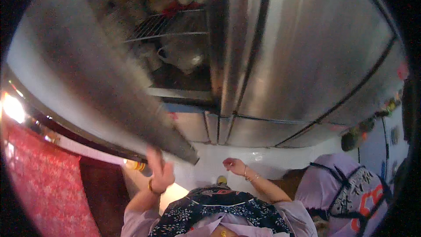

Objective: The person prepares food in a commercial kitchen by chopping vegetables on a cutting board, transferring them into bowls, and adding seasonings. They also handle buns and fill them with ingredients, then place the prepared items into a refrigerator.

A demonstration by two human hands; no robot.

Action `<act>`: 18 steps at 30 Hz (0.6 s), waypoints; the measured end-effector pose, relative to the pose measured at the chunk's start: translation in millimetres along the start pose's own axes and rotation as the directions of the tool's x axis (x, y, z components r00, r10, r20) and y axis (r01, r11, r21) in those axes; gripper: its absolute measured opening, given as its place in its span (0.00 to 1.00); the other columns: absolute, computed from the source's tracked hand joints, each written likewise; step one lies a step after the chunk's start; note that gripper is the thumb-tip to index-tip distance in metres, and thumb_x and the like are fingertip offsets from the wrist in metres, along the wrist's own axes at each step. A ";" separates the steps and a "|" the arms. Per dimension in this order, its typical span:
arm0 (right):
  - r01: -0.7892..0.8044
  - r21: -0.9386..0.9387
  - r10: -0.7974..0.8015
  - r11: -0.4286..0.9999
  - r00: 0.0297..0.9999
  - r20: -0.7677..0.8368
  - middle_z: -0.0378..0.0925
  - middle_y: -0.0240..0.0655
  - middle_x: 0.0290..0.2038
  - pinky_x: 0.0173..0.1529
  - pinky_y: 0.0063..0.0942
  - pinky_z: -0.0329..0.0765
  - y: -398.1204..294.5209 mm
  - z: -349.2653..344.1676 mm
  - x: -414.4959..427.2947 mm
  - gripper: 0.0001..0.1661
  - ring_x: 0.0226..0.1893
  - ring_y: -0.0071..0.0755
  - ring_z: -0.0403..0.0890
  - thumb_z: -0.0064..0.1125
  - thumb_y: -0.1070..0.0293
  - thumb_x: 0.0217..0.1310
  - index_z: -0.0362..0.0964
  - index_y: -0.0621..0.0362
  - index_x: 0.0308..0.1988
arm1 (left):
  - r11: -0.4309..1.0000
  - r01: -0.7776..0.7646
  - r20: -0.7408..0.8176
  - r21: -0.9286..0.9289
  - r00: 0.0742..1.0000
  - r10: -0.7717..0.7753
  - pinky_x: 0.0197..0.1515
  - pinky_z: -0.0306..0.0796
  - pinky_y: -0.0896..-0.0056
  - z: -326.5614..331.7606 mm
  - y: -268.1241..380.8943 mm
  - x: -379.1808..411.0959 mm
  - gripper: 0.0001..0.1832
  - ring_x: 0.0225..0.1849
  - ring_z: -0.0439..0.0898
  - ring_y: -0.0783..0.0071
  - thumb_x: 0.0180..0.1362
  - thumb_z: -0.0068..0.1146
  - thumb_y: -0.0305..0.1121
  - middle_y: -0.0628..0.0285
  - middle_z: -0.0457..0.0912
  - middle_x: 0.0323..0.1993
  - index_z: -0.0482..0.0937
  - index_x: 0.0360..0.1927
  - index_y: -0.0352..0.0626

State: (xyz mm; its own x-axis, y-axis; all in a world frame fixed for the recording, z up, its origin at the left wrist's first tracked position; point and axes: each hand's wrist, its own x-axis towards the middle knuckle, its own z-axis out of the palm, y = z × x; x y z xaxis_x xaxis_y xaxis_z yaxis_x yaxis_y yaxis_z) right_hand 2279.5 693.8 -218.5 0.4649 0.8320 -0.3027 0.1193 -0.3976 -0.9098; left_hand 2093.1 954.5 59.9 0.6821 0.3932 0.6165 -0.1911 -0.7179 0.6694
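The stainless steel door (pixel 108 72) of an upright refrigerator stands ajar on the left, blurred. My left hand (pixel 160 172) is at the lower outer side of this door, fingers extended and thumb apart; its fingertips seem to touch the panel. My right hand (pixel 234 165) hangs in front of my body, loosely curled, with nothing visible in it. Inside the compartment, a wire shelf (pixel 171 34) carries several pale and yellow bagged items (pixel 161 0) with something red. Under it sits a clear container or bag (pixel 184 57); its exact kind is blurred.
To the right is another steel door (pixel 296 56). A co-worker in a lilac top and apron (pixel 355 191) is close on my right. A red patterned cloth (pixel 46 177) hangs over a surface on the left, and a yellow-labelled container (pixel 135 165) stands near my left hand.
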 end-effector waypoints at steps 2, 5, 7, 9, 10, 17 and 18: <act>0.028 0.119 -0.031 0.992 0.999 0.020 0.81 0.33 0.36 0.41 0.26 0.80 -26.9 -5.7 31.8 0.14 0.35 0.24 0.81 0.55 0.69 0.67 0.74 0.61 0.50 | 0.963 0.032 -0.156 0.267 0.988 0.010 0.68 0.55 0.52 -45.0 -27.3 -85.0 0.39 0.66 0.61 0.54 0.57 0.54 0.41 0.51 0.59 0.65 0.52 0.67 0.35; 0.023 0.056 -0.027 0.998 0.997 0.069 0.79 0.32 0.35 0.44 0.25 0.79 -83.8 -11.4 73.6 0.12 0.34 0.23 0.79 0.54 0.73 0.67 0.74 0.63 0.50 | 0.674 0.209 -0.374 0.708 0.921 0.107 0.71 0.50 0.45 -126.7 -76.8 -213.9 0.49 0.70 0.54 0.48 0.55 0.55 0.53 0.51 0.49 0.70 0.44 0.71 0.41; 0.158 0.173 -0.171 0.972 0.984 0.059 0.76 0.30 0.32 0.41 0.25 0.77 -103.4 -12.5 108.3 0.13 0.32 0.21 0.76 0.53 0.73 0.66 0.73 0.62 0.49 | 0.320 0.330 -0.409 0.888 0.885 0.224 0.73 0.46 0.41 -176.0 -112.4 -271.2 0.56 0.73 0.50 0.44 0.54 0.55 0.62 0.52 0.43 0.74 0.38 0.74 0.44; 0.261 0.135 -0.274 0.956 0.958 0.085 0.75 0.29 0.31 0.39 0.25 0.76 -132.5 -4.7 153.0 0.11 0.31 0.21 0.75 0.53 0.71 0.66 0.73 0.61 0.47 | -0.006 0.427 -0.403 0.904 0.859 0.316 0.75 0.43 0.37 -220.2 -136.0 -310.9 0.63 0.75 0.45 0.40 0.53 0.56 0.70 0.52 0.36 0.78 0.32 0.77 0.48; 0.297 0.031 -0.298 0.954 0.948 0.111 0.75 0.30 0.30 0.39 0.26 0.75 -150.9 -2.8 179.4 0.10 0.32 0.22 0.75 0.53 0.70 0.66 0.74 0.61 0.45 | -0.073 0.488 -0.437 0.870 0.831 0.343 0.75 0.43 0.37 -238.7 -140.1 -322.9 0.62 0.75 0.46 0.40 0.54 0.55 0.70 0.52 0.37 0.77 0.33 0.77 0.48; 0.520 -0.358 -0.564 0.775 0.825 -0.021 0.81 0.44 0.35 0.43 0.32 0.76 -385.7 13.9 407.9 0.13 0.34 0.35 0.80 0.54 0.64 0.64 0.77 0.62 0.42 | -0.067 0.756 -0.644 0.651 0.597 0.479 0.74 0.46 0.36 -258.7 -147.6 -270.2 0.55 0.73 0.50 0.40 0.56 0.49 0.68 0.50 0.43 0.74 0.38 0.74 0.45; 0.500 -0.466 -0.593 0.730 0.802 -0.069 0.80 0.47 0.39 0.46 0.36 0.76 -414.2 18.2 437.5 0.14 0.40 0.44 0.81 0.55 0.65 0.62 0.77 0.61 0.44 | -0.045 0.768 -0.660 0.639 0.577 0.481 0.73 0.46 0.36 -256.8 -150.5 -254.1 0.54 0.72 0.50 0.40 0.57 0.48 0.68 0.50 0.44 0.74 0.39 0.74 0.45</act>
State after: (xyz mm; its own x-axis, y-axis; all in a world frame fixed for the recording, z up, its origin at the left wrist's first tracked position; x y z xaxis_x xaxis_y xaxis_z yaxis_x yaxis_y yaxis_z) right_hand 2417.5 1229.5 20.7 0.3629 0.8764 0.3166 0.7284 -0.0548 -0.6830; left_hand 1767.3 1110.1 -91.1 -0.1641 0.2608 0.9513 0.9834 -0.0325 0.1785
